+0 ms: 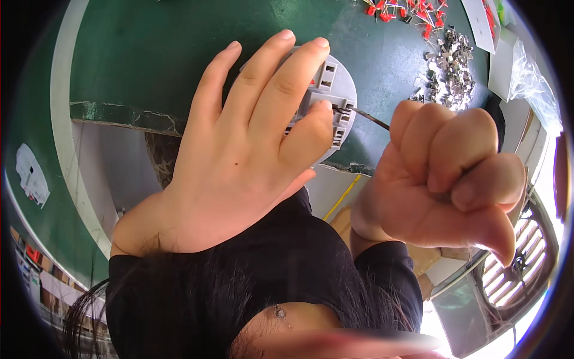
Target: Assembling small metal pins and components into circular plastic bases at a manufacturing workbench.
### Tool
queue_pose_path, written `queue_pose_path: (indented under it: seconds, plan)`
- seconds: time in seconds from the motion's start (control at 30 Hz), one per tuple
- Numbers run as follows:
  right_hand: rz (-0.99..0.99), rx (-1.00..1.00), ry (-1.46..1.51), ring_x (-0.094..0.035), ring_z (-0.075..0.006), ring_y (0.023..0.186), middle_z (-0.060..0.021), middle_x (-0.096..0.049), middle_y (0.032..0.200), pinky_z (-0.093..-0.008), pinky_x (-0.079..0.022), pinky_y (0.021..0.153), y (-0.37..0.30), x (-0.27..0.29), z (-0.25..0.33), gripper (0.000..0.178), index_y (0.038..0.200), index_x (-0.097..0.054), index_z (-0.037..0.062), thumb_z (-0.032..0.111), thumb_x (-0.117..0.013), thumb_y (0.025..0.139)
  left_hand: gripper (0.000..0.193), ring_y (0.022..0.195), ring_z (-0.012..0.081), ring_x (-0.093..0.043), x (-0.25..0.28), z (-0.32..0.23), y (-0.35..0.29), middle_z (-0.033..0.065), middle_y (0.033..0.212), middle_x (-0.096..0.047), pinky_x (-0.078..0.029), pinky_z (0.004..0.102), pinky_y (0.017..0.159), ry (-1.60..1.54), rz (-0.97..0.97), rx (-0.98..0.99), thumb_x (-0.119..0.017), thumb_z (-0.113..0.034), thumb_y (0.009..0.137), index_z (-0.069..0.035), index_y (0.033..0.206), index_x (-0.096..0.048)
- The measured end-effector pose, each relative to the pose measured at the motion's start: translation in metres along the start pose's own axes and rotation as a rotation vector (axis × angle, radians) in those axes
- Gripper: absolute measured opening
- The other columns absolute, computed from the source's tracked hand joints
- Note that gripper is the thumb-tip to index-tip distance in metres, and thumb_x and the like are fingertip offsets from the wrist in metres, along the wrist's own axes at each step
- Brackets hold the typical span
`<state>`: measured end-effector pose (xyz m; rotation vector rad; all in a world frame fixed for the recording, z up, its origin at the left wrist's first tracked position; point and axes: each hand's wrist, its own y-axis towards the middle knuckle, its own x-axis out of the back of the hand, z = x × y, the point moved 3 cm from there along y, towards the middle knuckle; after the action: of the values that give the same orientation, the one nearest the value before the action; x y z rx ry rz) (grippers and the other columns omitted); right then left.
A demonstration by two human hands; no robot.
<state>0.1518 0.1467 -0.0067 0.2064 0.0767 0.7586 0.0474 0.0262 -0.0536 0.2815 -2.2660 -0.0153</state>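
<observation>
A round light-grey plastic housing [348, 75] with slotted raised blocks lies at the table's near edge. My left hand [239, 137] holds it from above. Three fingers reach across it, the index finger is bent onto it near the slots, and the thumb is at its near side. Small dark metal pieces [342, 110] show in the slots beside the index fingertip. My right hand [448, 161] is closed in a fist around a thin metal rod-like tool [372, 118]. The tool's tip meets the housing by these pieces; its handle end is hidden in the fist.
On the green table [149, 54], red-headed parts with metal legs [412, 12] lie scattered at the far right. Nearer is a heap of small silver metal pieces [451, 72]. White boxes [502, 66] and clear plastic film [529, 78] stand at the right. A fan [517, 257] is at lower right.
</observation>
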Motion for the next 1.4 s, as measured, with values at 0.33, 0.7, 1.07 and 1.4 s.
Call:
queue_pose_path:
  seconds: [0.33, 0.7, 1.07, 1.4]
  plan:
    - [-0.027, 0.246, 0.398, -0.026, -0.0089, 0.051, 0.0029, -0.037, 0.066, -0.0297, -0.021, 0.051, 0.002, -0.006, -0.017, 0.057, 0.070, -0.041, 0.0154, 0.064, -0.062, 0.089, 0.087, 0.133, 0.0383, -0.049, 0.019, 0.013, -0.008, 0.0187, 0.147, -0.046, -0.037, 0.0520, 0.109, 0.052, -0.004, 0.046, -0.092, -0.017, 0.055, -0.015, 0.130, -0.048]
    - [-0.138, 0.322, 0.172, -0.032, -0.0084, 0.056, 0.0049, -0.038, 0.069, -0.0288, -0.023, 0.061, -0.027, 0.044, 0.006, 0.040, 0.076, -0.059, 0.0168, 0.053, -0.069, 0.090, 0.093, 0.129, 0.0432, -0.051, 0.164, 0.154, -0.143, 0.0283, 0.140, -0.050, -0.041, 0.0436, 0.110, 0.761, -0.500, 0.717, -0.088, -0.039, 0.071, -0.003, 0.145, -0.045]
    - [-0.044, 0.310, 0.126, -0.034, -0.0096, 0.055, 0.0016, -0.042, 0.073, -0.0299, -0.024, 0.057, -0.026, 0.068, 0.008, 0.045, 0.085, -0.053, 0.0142, 0.057, -0.055, 0.098, 0.085, 0.133, 0.0368, -0.048, 0.075, 0.058, -0.022, 0.0192, 0.145, -0.050, -0.040, 0.0462, 0.109, 0.274, -0.110, -0.066, -0.083, -0.055, 0.070, -0.013, 0.140, -0.056]
    - [-0.198, 0.291, -0.094, -0.035, -0.0107, 0.054, -0.0012, -0.047, 0.071, -0.0277, -0.024, 0.051, -0.037, 0.115, -0.007, 0.039, 0.088, -0.057, 0.0067, 0.044, -0.060, 0.099, 0.022, 0.100, 0.0302, -0.063, 0.024, 0.033, 0.115, 0.0119, 0.111, -0.064, -0.050, 0.0376, 0.086, 0.077, -0.054, -0.090, -0.074, -0.010, 0.085, -0.005, 0.105, -0.068]
